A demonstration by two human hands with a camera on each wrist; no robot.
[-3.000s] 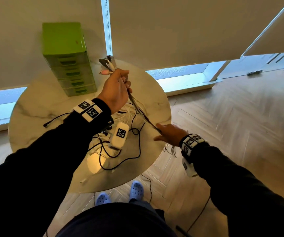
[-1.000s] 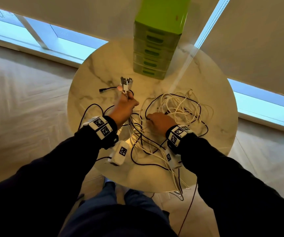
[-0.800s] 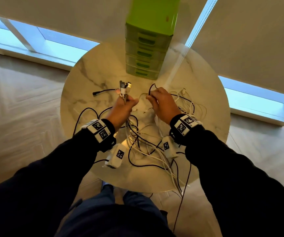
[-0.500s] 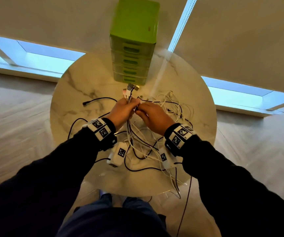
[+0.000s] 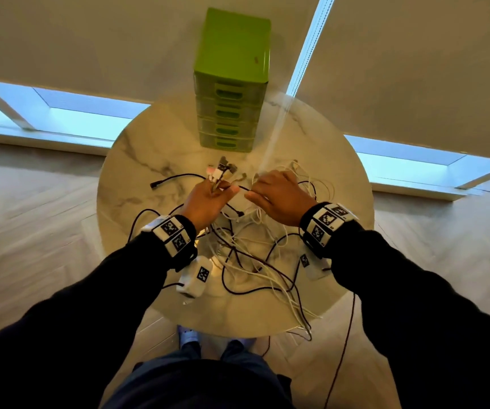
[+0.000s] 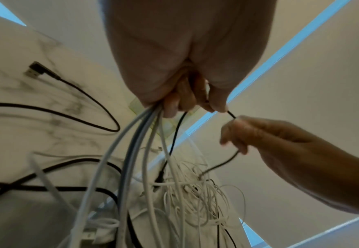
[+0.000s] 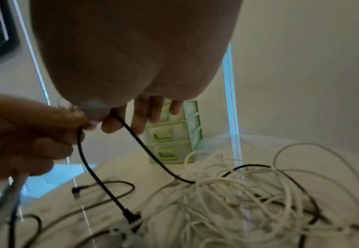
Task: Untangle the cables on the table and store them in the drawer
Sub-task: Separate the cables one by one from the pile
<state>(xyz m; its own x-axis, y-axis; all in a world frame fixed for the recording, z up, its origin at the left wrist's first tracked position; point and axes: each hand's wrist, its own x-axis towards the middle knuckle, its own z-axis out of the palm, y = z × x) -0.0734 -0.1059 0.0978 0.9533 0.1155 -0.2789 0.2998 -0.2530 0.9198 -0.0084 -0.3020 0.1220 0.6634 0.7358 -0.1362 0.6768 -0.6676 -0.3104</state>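
A tangle of white and black cables [image 5: 255, 252] lies on the round marble table [image 5: 137, 160]. My left hand [image 5: 208, 199] grips a bundle of several cables [image 6: 140, 134], plug ends [image 5: 221, 171] sticking up above the fist. My right hand [image 5: 279, 196] pinches a thin black cable [image 7: 132, 132] between thumb and forefinger, right beside the left hand's thumb; that cable runs down into the white tangle [image 7: 227, 193]. The green drawer unit [image 5: 232, 84] stands at the table's far edge, all its drawers shut.
A loose black cable with an angled plug [image 5: 153, 185] lies left of my hands. Several cables hang over the table's near edge [image 5: 303, 323] toward the wooden floor. Low windows [image 5: 69, 119] and blinds stand behind the table.
My right hand came up from the tangle to the left hand and took a thin black cable; it now draws slightly to the right. The left hand keeps its bundle.
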